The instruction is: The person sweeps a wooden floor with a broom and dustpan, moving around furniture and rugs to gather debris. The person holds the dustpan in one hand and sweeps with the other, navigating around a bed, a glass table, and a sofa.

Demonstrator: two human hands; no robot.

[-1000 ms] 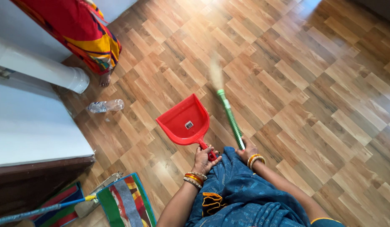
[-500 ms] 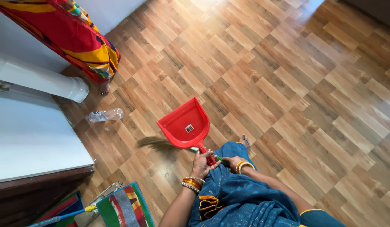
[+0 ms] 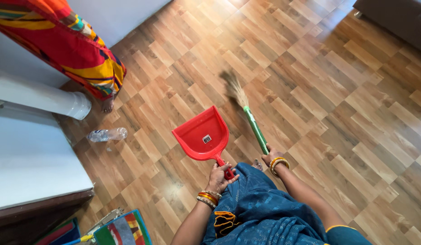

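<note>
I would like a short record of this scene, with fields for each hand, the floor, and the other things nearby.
left hand: grips the handle of a red dustpan, held low over the floor
right hand: holds a green-handled broom, bristles forward
floor: wood-pattern boards
bottle: clear plastic, lying on its side
other person: red and yellow garment, bare foot visible
lower left: a striped mat

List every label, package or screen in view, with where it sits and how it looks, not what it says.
Sticker: small white and dark square inside the red dustpan, near the handle held by the left hand.
Bottle: clear plastic, lying on its side on the floor beside the white counter; any label too small to tell.
No screens.
</note>
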